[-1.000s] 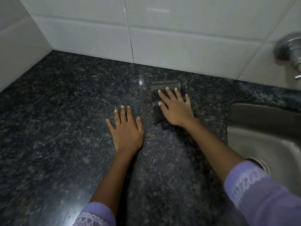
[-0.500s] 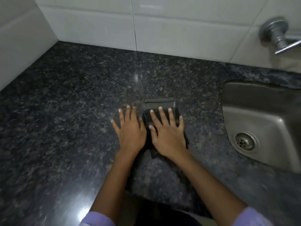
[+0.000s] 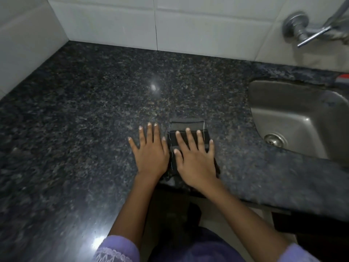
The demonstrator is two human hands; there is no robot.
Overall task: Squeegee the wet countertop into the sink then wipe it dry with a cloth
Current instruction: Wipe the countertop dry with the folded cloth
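Note:
A dark folded cloth (image 3: 187,125) lies flat on the speckled black granite countertop (image 3: 85,110), close to its front edge. My right hand (image 3: 194,157) presses down on the cloth with straight, spread fingers and covers most of it. My left hand (image 3: 150,152) rests flat on the bare stone right beside it, fingers straight, thumb edge at the cloth's left side. The steel sink (image 3: 306,121) with its round drain (image 3: 273,140) sits to the right. No squeegee can be made out.
White tiled walls (image 3: 198,25) close the counter at the back and left. A metal tap (image 3: 302,29) projects from the wall above the sink. A red object (image 3: 342,78) shows at the sink's far right edge. The counter's front edge runs just under my wrists.
My right hand has dragged the cloth from near the back wall toward the front edge. My left hand has slid back alongside it. The view has tilted down.

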